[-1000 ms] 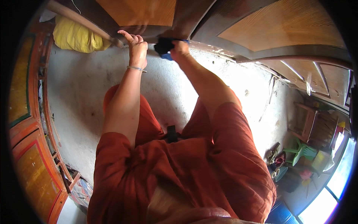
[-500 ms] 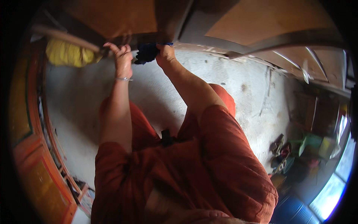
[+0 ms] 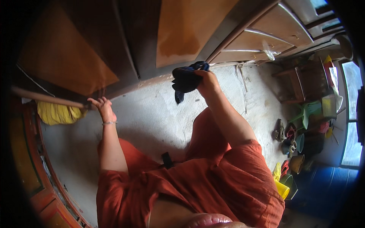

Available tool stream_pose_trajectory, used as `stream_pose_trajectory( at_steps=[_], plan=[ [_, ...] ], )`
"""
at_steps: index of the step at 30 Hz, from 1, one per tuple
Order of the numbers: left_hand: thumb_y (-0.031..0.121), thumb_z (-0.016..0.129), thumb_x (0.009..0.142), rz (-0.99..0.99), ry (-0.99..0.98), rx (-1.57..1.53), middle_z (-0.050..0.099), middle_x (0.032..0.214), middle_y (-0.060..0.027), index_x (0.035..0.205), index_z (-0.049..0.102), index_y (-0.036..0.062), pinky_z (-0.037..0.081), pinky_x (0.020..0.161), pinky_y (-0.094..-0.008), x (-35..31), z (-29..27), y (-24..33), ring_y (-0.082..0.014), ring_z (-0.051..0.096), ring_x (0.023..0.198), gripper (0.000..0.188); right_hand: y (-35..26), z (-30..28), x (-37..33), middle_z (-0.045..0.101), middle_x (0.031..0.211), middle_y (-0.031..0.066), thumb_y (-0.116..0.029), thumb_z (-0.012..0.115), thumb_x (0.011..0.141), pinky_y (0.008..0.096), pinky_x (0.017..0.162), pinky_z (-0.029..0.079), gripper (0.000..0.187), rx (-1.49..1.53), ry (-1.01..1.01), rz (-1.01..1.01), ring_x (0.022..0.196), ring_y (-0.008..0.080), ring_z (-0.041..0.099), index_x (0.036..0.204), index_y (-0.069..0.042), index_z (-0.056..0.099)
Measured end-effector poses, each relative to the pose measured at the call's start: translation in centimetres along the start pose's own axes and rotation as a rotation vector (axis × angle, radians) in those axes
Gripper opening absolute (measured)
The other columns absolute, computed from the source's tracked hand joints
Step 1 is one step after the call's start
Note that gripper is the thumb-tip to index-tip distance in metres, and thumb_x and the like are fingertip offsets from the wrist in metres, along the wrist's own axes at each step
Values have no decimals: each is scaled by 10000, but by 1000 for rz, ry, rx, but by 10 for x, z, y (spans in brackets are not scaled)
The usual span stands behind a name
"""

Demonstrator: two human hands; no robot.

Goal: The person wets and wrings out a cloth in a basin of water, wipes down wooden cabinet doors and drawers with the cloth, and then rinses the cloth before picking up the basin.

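In front of me stands a glossy brown wooden cabinet (image 3: 130,45) with lighter orange-brown panels. My right hand (image 3: 208,84) is closed around a bunched dark navy cloth (image 3: 187,79), part of which hangs loose. This cloth is beside the cabinet's lower edge; whether it touches the wood I cannot tell. Farther left, my left hand (image 3: 103,108) has its fingers spread and holds nothing. Its fingertips are at the cabinet's surface, where a faint reflection of them shows. A yellow cloth or bag (image 3: 59,113) lies just left of that hand.
An orange-red framed door or furniture piece (image 3: 49,201) lines the left side. At the right are a green plastic chair (image 3: 307,114), shoes (image 3: 280,130), several pots, a yellow container (image 3: 281,188) and a large blue drum (image 3: 327,190). Pale concrete floor (image 3: 159,117) lies below.
My right hand has moved right with the dark cloth, which shows more fully. My left hand is farther left, still spread at the cabinet. The view has shifted, showing more of the cabinet.
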State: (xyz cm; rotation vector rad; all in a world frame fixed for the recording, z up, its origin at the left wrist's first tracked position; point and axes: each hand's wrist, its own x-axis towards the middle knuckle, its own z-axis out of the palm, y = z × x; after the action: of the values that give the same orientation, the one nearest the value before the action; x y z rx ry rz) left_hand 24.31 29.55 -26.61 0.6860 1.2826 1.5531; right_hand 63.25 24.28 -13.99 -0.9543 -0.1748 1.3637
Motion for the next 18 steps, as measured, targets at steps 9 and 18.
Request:
stream_pose_trajectory(
  at_steps=[9,18],
  plan=[
    [-185,369,712,3,-567,467,302,1480,-146,1429,281,45,205,1129,-340,-49,44,-49,-249,256,1389,758,-122,19,-60,571,1046,139,81,500,803,394,897,499,325,18,-86,-654,956,273,606,1117,3,476],
    [-128,399,702,273,-706,838,506,1318,-189,1305,465,41,342,1058,-344,-65,67,-52,-296,444,1270,630,-225,70,-6,533,1108,171,-95,628,819,427,911,431,484,-1056,343,-1763,1041,322,526,1258,-46,428]
  ],
)
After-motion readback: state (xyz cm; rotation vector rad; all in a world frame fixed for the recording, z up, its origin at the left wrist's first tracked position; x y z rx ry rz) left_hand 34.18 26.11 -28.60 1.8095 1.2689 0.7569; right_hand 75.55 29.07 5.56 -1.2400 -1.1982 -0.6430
